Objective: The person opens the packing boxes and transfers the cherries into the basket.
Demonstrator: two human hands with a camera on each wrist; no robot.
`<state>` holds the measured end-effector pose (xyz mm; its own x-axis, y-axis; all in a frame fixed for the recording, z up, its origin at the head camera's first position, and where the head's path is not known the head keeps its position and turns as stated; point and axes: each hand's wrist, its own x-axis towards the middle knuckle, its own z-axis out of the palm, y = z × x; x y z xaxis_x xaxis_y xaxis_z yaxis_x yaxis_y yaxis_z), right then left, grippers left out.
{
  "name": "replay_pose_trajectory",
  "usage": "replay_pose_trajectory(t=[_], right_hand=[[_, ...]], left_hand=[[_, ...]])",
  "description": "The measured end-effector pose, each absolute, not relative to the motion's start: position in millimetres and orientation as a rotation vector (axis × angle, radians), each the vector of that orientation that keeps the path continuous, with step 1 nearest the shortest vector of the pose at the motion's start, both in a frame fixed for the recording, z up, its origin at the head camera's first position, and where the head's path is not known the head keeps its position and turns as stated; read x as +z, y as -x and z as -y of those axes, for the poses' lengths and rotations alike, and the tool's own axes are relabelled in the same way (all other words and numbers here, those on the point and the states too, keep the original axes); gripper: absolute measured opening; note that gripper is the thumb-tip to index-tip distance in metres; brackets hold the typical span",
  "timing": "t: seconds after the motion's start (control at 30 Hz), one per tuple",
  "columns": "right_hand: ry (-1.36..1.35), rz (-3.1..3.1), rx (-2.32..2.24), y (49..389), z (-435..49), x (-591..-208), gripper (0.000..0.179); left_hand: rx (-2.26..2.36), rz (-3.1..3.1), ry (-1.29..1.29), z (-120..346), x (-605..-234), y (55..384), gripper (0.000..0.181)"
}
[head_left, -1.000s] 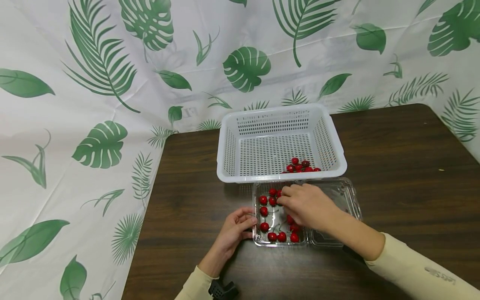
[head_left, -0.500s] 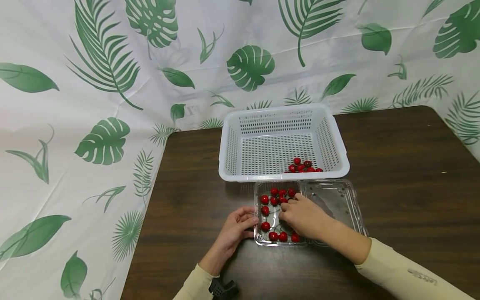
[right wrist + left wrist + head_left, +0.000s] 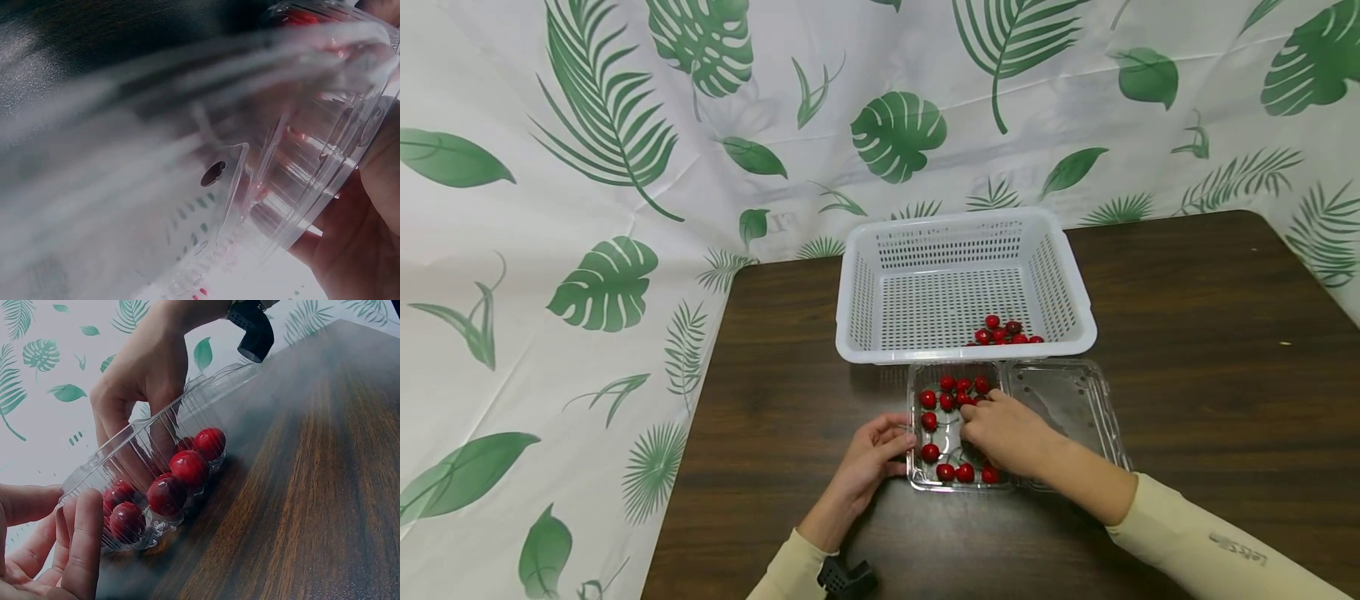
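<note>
A clear plastic clamshell box (image 3: 950, 437) lies open on the table, with several red cherries (image 3: 964, 473) in its left half. At its left edge, my left hand (image 3: 868, 458) holds the wall; in the left wrist view the left thumb (image 3: 31, 503) meets the rim and fingers press the side. My right hand (image 3: 1007, 429) reaches into the cherry-filled half from the right. The left wrist view shows its fingers pointing down among the cherries, but their tips are hidden. In the right wrist view, the clear box fills the foreground with the right hand (image 3: 353, 250) beyond it.
Just behind the box stands a white perforated basket (image 3: 966, 354) with several cherries (image 3: 1000, 335) in its front right corner. The box's lid half (image 3: 1067, 396) lies flat at the right. Dark wood table (image 3: 790, 367) surrounds them; a leaf-print sheet (image 3: 820, 167) hangs behind.
My right hand has shifted slightly toward the front right of the box, baring cherries near the back and covering those at the right side. My left hand stays at the left wall.
</note>
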<state>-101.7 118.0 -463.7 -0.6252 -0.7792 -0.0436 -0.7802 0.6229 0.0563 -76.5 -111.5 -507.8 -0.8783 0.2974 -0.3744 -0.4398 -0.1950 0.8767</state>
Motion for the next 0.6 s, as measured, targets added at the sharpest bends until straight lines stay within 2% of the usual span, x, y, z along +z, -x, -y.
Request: replay_pose_trajectory(t=[0.6], right_hand=[[1.440, -2.817, 0.001, 102.3, -121.0, -461.9, 0.007]], left_hand=[[2.119, -1.603, 0.153, 112.5, -508.5, 76.3, 0.040]])
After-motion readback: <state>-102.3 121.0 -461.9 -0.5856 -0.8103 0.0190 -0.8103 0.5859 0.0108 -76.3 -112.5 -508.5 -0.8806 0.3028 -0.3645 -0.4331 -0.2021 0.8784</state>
